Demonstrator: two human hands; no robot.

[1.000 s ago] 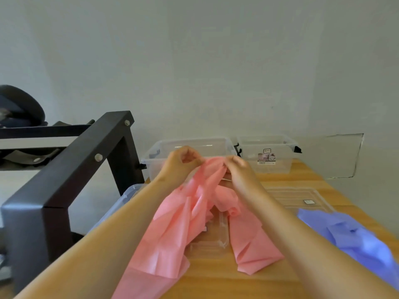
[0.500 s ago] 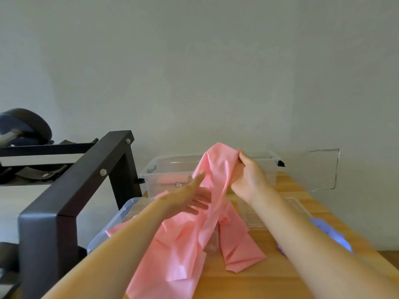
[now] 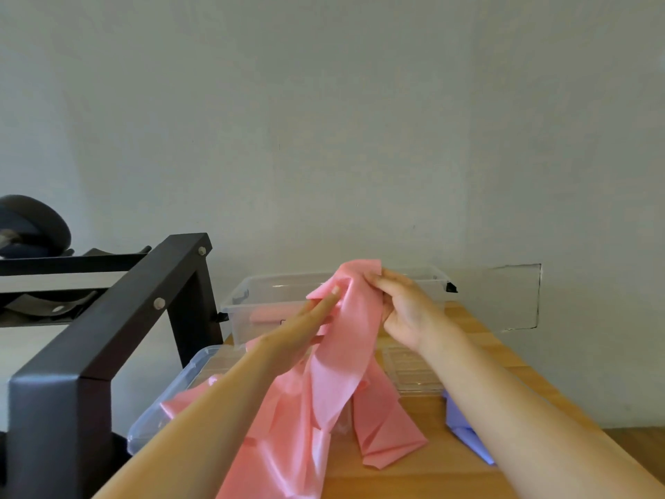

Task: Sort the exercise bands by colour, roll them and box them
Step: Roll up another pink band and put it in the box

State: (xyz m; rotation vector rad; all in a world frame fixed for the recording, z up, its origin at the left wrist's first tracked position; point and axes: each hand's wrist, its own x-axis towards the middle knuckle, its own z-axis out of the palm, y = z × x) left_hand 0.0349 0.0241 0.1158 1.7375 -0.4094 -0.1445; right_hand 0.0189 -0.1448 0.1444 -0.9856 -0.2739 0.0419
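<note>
Your right hand (image 3: 406, 311) raised the pink band (image 3: 345, 354), fingers curled round it; your left hand (image 3: 306, 329) let go, fingers straight against it; rolling was still undone

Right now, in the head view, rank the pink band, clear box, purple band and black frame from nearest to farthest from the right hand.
1. Pink band: gripped in the right hand.
2. Clear box: just behind the hand.
3. Purple band: low at right, beside the forearm.
4. Black frame: far left.

one head view looks forward over the near table (image 3: 449, 479)
</note>
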